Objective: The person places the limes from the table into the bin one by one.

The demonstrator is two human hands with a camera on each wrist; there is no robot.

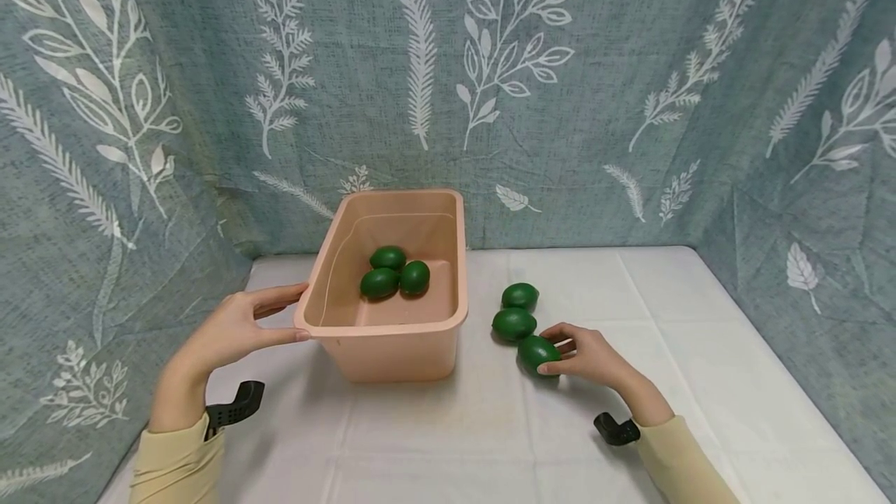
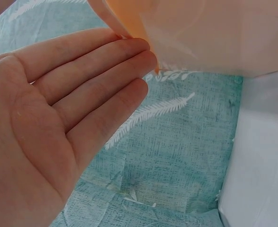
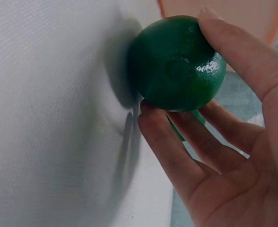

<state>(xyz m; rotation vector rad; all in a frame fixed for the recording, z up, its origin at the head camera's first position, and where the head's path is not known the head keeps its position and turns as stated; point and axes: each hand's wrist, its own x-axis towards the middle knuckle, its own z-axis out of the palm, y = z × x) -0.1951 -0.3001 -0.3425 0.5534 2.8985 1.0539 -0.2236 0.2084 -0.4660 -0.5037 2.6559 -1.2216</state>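
R hand (image 1: 591, 355) pinches nearest lime (image 1: 537, 353) on worktop (image 1: 700, 379), thumb one side, fingers other. L hand (image 1: 234, 325) flat, fingers straight vs bin (image 1: 392, 348) corner.

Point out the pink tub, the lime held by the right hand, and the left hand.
pink tub (image 1: 381, 327), head view, near rim
held lime (image 3: 176, 64), right wrist view, its end
left hand (image 1: 227, 329), head view, back of hand

Bare table (image 1: 700, 348) right of limes (image 1: 514, 323)

R hand (image 1: 591, 355) hides part of nearest lime (image 1: 537, 351).
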